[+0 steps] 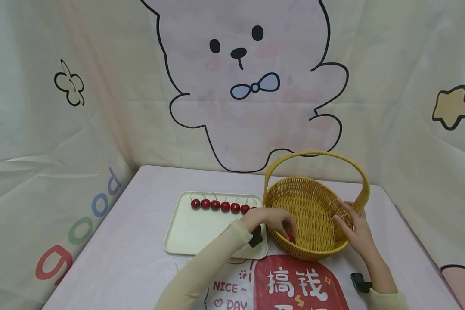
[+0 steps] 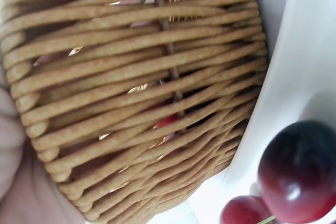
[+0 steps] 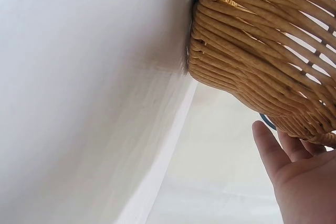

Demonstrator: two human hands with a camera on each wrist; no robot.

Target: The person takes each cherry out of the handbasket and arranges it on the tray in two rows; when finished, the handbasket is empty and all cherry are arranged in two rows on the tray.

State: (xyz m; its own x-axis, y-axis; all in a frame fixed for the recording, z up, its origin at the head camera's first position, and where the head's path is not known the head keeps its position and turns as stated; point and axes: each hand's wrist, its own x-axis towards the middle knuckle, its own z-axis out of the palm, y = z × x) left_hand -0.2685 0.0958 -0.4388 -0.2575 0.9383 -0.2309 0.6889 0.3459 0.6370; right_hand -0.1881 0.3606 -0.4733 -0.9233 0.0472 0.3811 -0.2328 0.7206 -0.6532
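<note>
Seven cherries (image 1: 225, 207) I can count in the head view, in one row along the far side of the white tray (image 1: 201, 234) (the last one is partly behind my left wrist). Their stems point mostly away from me. The tray lies on the table (image 1: 151, 202), just beside the woven basket (image 1: 302, 183), which stands at its right with the handle (image 1: 315, 153) upright. My left hand (image 1: 280, 219) reaches over the left rim, and its bent fingers pinch one red cherry (image 1: 291, 238) inside the basket, near the wall; whether this fruit touches the weave, I cannot tell. My right hand (image 1: 354, 230) grips the opposite rim, close to the foot of the handle. Each wrist wears a small black device (image 1: 256, 237). Nearer to me, a red printed patch (image 1: 298, 280) with white characters shows on the table, and behind everything hangs a cloth with a big pale animal (image 1: 248, 116).

In the left wrist view, the outer weave fills most of the space, and my palm is at the left edge. My fingertips are hidden there, but some red shows through the gaps. Two cherries (image 2: 302, 171) are large at the lower right.

In the right wrist view, my fingers (image 3: 270, 148) are at the outside of the basket, with some tips behind the weave.
</note>
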